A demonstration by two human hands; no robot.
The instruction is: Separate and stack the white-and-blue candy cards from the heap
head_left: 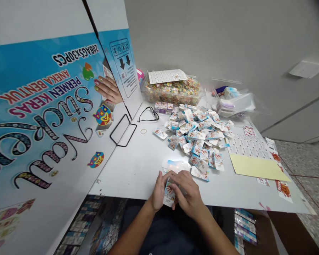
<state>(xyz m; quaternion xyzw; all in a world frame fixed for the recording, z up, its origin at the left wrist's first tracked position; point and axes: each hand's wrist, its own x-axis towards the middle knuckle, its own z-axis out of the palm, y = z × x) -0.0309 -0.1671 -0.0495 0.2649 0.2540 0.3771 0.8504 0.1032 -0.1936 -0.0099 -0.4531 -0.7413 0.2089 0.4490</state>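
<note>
Between my two hands, near the table's front edge, is a small printed carton (169,194) with a hand picture on its face. My left hand (157,193) grips its left side, the thumb toward the top. Curled over its top and right side, my right hand (187,193) presses with thumb and fingers. The fingers hide part of the carton. Just beyond my fingertips lies a white and blue carton piece (177,165). A loose pile of similar small cartons (199,132) spreads over the table behind and to the right.
A large printed box (55,106) stands along the left. Eyeglasses (149,114), a rubber band (143,131) and a black wire stand (123,131) lie near it. Behind are a clear tub of wrapped candies (172,94) and another clear tub (234,102). Sticker sheets and yellow paper (259,167) lie right.
</note>
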